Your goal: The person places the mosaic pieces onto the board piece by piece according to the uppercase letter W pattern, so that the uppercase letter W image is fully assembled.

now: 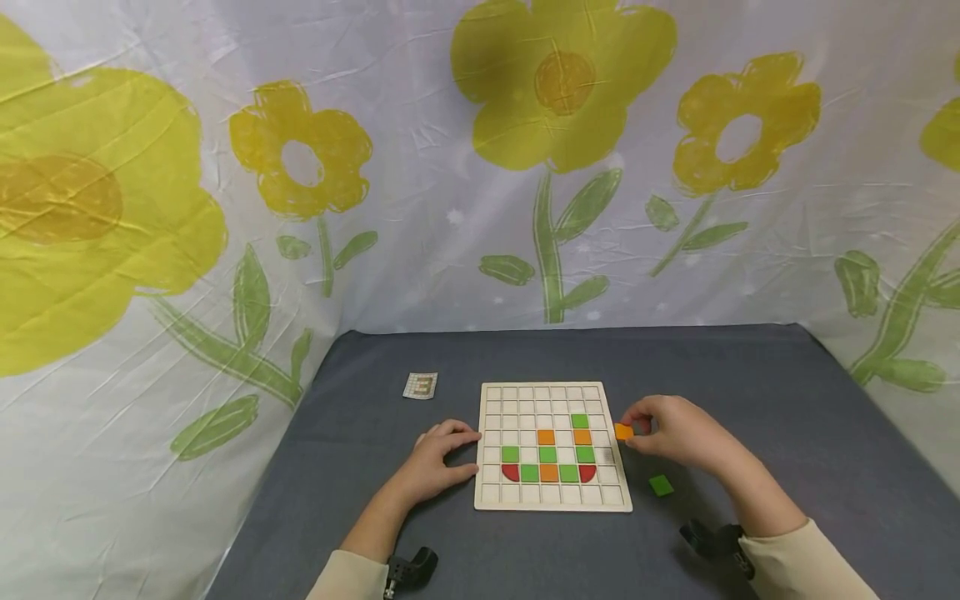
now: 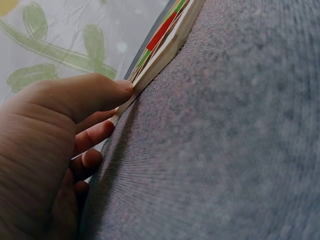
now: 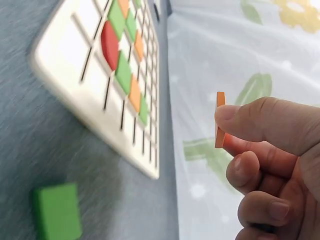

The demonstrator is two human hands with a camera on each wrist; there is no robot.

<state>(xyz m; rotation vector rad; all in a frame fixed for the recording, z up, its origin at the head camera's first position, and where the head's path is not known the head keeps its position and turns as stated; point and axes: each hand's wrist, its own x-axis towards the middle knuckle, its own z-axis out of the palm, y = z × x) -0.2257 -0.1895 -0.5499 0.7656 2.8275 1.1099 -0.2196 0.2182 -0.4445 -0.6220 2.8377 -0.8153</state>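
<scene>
A wooden grid board (image 1: 489,496) lies flat on the dark cloth, holding green and orange square tiles and two red rounded pieces in its lower and middle cells. At its left edge, my left hand (image 1: 433,467) touches the frame with thumb and fingertips, the fingers extended. In the left wrist view the thumb (image 2: 102,95) rests along the board's side. Just off the right edge, my right hand (image 1: 678,433) pinches an orange square tile (image 3: 220,120) between thumb and index finger, raised above the cloth. A loose green tile (image 1: 661,486) lies below that hand.
A small printed card (image 1: 420,386) with a grid picture lies behind the left hand. Dark cloth (image 1: 360,375) covers the table, and a flower-printed curtain (image 1: 420,250) hangs around its back and sides. Each wrist carries a black camera.
</scene>
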